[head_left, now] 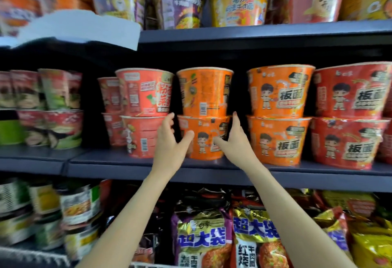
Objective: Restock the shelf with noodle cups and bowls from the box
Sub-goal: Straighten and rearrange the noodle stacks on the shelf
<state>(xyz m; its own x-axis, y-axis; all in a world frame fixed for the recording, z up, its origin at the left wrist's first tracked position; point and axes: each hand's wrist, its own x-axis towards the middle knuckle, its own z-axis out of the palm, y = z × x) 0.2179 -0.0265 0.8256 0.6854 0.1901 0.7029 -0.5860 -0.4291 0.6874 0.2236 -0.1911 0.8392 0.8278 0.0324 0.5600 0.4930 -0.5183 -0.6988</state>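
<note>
Both hands reach up to the middle shelf [148,167] and frame the lower orange noodle bowl [203,138] of a two-high stack. The left hand [169,140] is spread, its thumb lying across the bowl's front left and its fingers reaching past the left side toward the rim. The right hand [234,140] is spread too, thumb pointing in across the bowl's front, fingers going up along its right side; whether either hand actually presses the bowl cannot be told. Nothing is gripped.

On that bowl stands the upper orange bowl [204,91], barcode facing out. Just left is a stack of two red bowls [144,110]; to the right, apart by a dark gap, a stack of two orange bowls [280,112] with a cartoon figure, then red ones [350,115] of the same design. The shelf above carries purple, yellow and red bowls. Below hang noodle bags [231,236] in purple and blue print.
</note>
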